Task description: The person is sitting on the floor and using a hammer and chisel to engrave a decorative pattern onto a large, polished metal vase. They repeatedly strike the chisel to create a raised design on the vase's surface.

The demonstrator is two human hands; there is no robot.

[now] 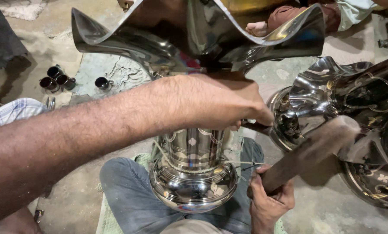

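Observation:
A tall polished steel vase stands between my knees, with a round bulb base (193, 186) and a wide wavy flared rim (129, 41) near the camera. My left hand (220, 102) reaches across from the left in front of the vase's neck, fingers closed on a short dark tool (255, 127) that points right. My right hand (270, 201), low and right of the base, grips the handle of a wooden mallet (315, 147). The mallet's head is blurred with motion, up and right of the tool.
More shiny engraved steel vessels (367, 130) lie on the floor at the right. Small dark metal cups (57, 81) sit on the concrete at the left. Another person's foot (259, 28) shows beyond the rim. A green cloth (107, 216) lies under my leg.

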